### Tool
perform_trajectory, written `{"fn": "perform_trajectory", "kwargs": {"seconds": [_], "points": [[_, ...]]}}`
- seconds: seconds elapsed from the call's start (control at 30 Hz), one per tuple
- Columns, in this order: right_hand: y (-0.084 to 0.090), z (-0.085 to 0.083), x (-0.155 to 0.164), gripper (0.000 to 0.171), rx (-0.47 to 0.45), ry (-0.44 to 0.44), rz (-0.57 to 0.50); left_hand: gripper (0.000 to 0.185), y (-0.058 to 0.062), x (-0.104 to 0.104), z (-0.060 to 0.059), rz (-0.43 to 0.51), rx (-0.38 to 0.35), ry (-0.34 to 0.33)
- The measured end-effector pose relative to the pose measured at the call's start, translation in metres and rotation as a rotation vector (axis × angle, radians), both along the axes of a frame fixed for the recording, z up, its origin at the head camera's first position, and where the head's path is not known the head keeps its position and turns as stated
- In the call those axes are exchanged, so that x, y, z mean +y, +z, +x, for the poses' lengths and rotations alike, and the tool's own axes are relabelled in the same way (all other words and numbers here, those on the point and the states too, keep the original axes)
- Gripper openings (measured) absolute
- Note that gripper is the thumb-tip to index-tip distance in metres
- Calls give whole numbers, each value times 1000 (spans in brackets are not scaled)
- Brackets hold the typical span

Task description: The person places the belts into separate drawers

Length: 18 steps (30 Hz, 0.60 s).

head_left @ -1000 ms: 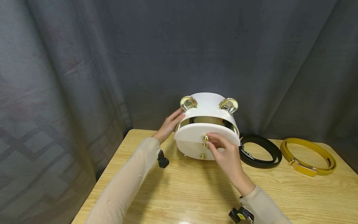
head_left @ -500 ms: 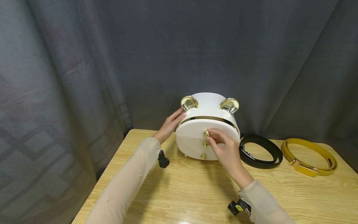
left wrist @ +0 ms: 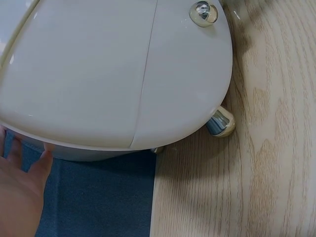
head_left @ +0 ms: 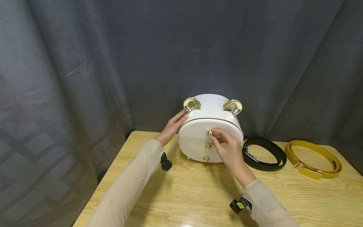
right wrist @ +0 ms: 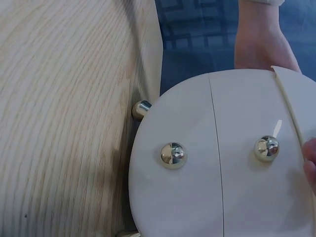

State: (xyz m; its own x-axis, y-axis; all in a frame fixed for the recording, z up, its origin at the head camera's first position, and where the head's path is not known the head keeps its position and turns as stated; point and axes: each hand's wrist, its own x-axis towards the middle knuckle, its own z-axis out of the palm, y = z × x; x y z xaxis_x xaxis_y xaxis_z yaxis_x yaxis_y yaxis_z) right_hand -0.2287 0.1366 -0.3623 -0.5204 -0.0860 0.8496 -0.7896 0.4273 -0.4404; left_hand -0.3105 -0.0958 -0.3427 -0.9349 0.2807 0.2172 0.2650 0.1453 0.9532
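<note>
A white oval storage box (head_left: 193, 135) with two gold ears (head_left: 192, 104) stands at the back of the table, its front facing me. Gold knobs run down its face. At the uppermost knob (head_left: 210, 133), the thumb and fingers of my right hand (head_left: 231, 153) pinch. My left hand (head_left: 171, 126) rests with extended fingers against the box's left side, below the ear. The left wrist view shows these fingers (left wrist: 47, 155) touching the side wall. In the right wrist view the two lower knobs (right wrist: 173, 155) show, and only fingertips of my right hand appear at the edge.
Right of the box lies a coiled black belt (head_left: 265, 167) with a metal buckle. A coiled yellow belt (head_left: 312, 173) lies farther right. A grey curtain (head_left: 170, 47) hangs behind the wooden table (head_left: 184, 195).
The box's upper front panel has swung up and back, and the dark gap above it has narrowed to a thin line. My right hand rose with the knob; my left hand stayed put.
</note>
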Motion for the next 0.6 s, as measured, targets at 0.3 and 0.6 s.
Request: {"fn": "perform_trajectory", "kwargs": {"seconds": [0.3,0.6], "points": [[0,-3,1,31,-13,0,-3,54,-1,0,0,-9,4,5],[-2,-6,3,31,-20,-15,-1,54,-4,2,-2,1,-1,-12]]}}
